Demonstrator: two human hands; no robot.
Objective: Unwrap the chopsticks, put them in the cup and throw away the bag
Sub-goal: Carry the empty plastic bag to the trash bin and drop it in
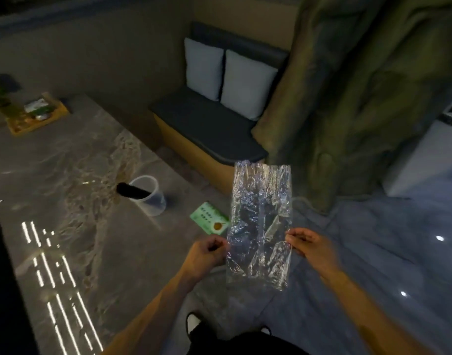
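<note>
A crinkled clear plastic bag [259, 221] hangs upright in the air past the table's right edge, and it looks empty. My left hand [205, 254] pinches its left edge low down. My right hand [312, 245] pinches its right edge at the same height. On the marble table [66, 201] stands a clear plastic cup [153, 201] with dark chopsticks [132, 192] leaning out of it to the left. The cup is well to the left of the bag and both hands.
A green card [209, 221] lies near the table's right edge, just left of the bag. A wooden tray [38, 116] with small items sits at the table's far left. A bench with two cushions [230, 78] and a rock-like pillar [360, 98] stand beyond. My shoes show below on the glossy floor.
</note>
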